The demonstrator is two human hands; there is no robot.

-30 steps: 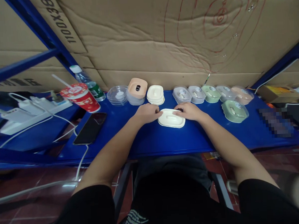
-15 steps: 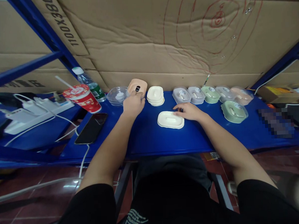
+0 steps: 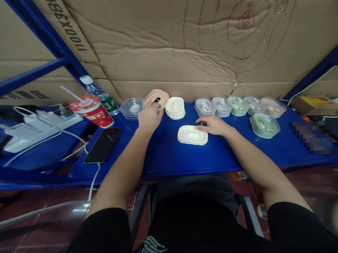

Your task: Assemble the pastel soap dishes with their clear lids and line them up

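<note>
My left hand (image 3: 150, 117) reaches into a peach tray (image 3: 162, 95) at the back of the blue table. Its fingers are pressed together beside a small dark item (image 3: 157, 100), and whatever lies between them is hidden. Just right of the tray stands a stack of cream lids (image 3: 175, 108). Nearer the front lies a cream oval lid (image 3: 190, 136) with a raised middle. My right hand (image 3: 212, 125) rests at its back right edge, thumb and forefinger apart, gripping nothing visible.
Clear lidded containers (image 3: 204, 107) in lilac, green and peach line the back right, with a green one (image 3: 264, 125) in front. Clear round bowls (image 3: 132, 108), a bottle (image 3: 107, 101), a red cup (image 3: 93, 113) and a phone (image 3: 102, 146) are at left. Cardboard (image 3: 143, 63) stands behind.
The fingers of my left hand have shifted slightly within the peach tray, which has moved a little right and tilted. My right hand and the oval lid look unchanged.
</note>
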